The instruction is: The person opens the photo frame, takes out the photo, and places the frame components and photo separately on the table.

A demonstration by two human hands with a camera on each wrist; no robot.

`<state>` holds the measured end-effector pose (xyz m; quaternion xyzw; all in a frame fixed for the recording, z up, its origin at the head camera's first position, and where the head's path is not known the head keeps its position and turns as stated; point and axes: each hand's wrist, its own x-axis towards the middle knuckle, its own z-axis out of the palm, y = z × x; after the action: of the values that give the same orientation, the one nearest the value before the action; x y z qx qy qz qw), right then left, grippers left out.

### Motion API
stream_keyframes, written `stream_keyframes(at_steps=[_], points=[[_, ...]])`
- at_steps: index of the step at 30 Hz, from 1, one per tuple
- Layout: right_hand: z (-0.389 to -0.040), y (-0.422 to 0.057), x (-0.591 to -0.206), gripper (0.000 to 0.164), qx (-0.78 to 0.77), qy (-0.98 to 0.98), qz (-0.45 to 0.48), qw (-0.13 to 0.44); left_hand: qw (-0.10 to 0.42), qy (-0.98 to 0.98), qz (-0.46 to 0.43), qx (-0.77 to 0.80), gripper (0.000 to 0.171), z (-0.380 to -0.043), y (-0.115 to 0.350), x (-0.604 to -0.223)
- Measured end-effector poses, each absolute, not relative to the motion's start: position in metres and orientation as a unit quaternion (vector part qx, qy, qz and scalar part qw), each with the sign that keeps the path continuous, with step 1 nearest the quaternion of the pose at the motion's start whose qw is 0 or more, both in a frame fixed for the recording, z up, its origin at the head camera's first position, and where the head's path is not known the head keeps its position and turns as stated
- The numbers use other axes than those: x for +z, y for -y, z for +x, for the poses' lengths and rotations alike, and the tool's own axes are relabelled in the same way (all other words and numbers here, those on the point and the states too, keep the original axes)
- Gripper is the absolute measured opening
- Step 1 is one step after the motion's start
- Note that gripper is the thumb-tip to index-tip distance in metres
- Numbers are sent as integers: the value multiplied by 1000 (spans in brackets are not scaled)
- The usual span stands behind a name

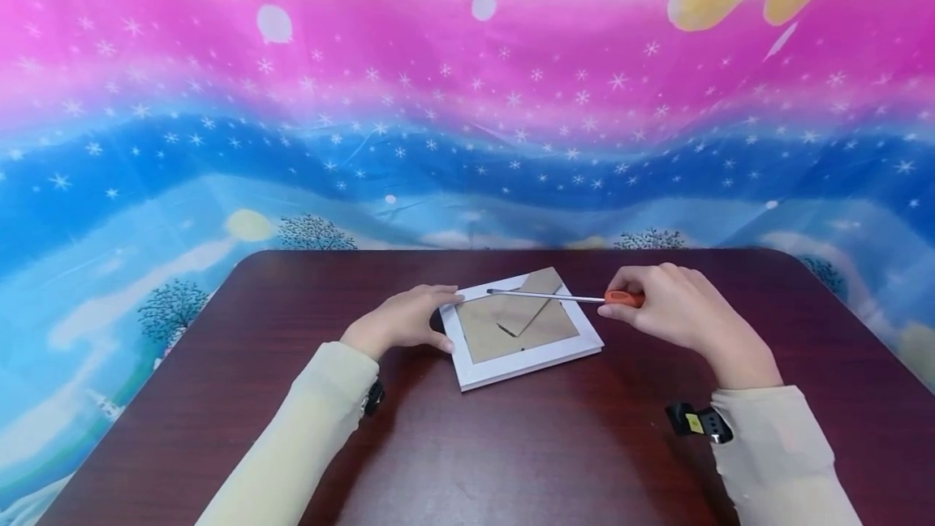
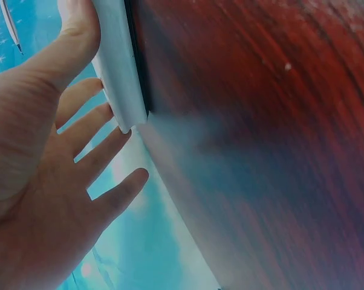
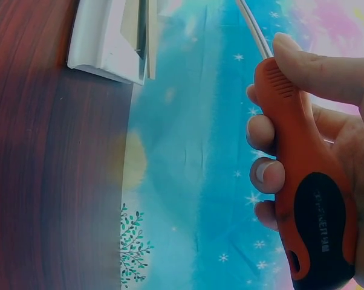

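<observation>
A white frame [image 1: 526, 360] is lying at a slant on the dark reddish table [image 1: 482, 453], its tan backing [image 1: 482, 339] facing up and a tan flap [image 1: 522, 311] jutting past the frame's far right corner. At the frame's left side the left hand [image 1: 398, 319] is touching the edge with loosely extended fingers, the thumb lying nearer the person and the fingers spreading toward the frame's far left corner. To the right of the frame, the right hand [image 1: 672, 307] is gripping an orange-and-black screwdriver [image 3: 297, 145], its fingers curling round the handle and its thumb pressing near the shaft. The shaft is reaching across the frame, its tip [image 1: 490, 291] pointing at the far border; whether it is touching cannot be told. Nearer the person than the frame, pale sleeves [image 1: 314, 412] are covering both forearms, while beyond the frame a pink-and-blue snowflake-printed cloth [image 1: 438, 144] is hanging
</observation>
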<state>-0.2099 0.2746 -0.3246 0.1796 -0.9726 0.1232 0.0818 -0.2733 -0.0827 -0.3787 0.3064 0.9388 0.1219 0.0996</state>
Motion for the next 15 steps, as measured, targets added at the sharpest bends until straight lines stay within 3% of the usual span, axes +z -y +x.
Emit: stream_keyframes(at_steps=[15], points=[[-211,-273,-326,21,119,973,184,78,111,-949,278,98,78,-262,80,-379]])
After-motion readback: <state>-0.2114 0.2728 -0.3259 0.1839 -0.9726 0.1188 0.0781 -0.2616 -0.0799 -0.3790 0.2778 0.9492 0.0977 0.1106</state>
